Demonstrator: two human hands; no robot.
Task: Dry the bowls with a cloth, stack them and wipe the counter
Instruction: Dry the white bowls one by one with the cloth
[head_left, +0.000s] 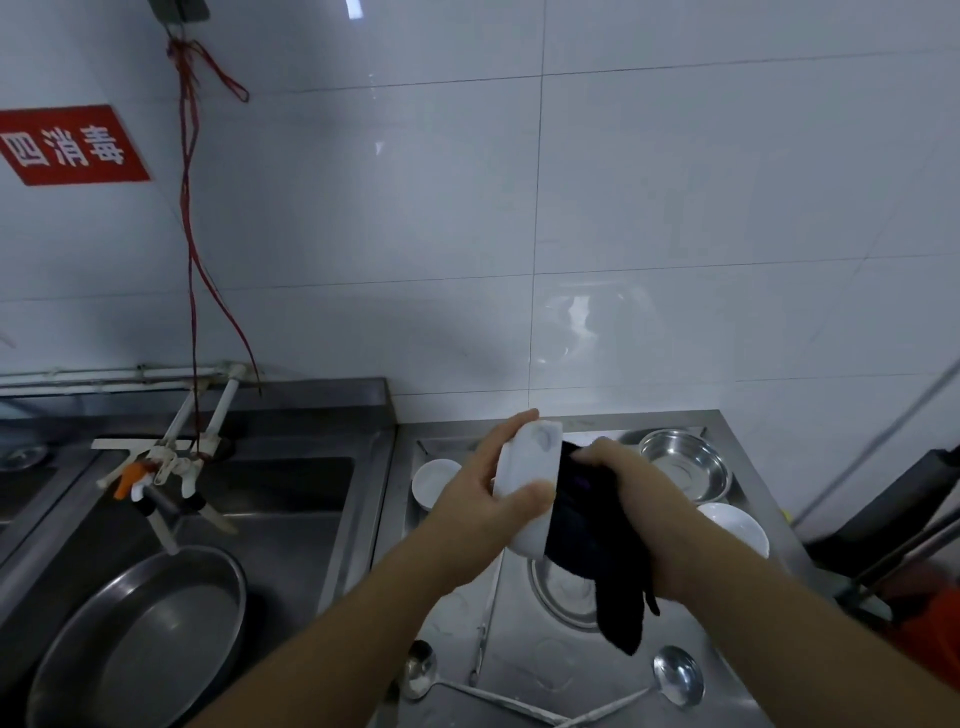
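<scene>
Glossy white tiled wall (675, 208) bearing a red sign (72, 145) behind a steel sink (291, 493).

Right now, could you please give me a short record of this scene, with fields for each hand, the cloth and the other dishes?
left hand: grips white bowl, held on its side
right hand: presses dark cloth into that bowl
cloth: tail hangs below the bowl
counter: small white bowl, steel bowl, white bowl at right, two ladles
sink: steel pan
stacking: not yet done
</scene>
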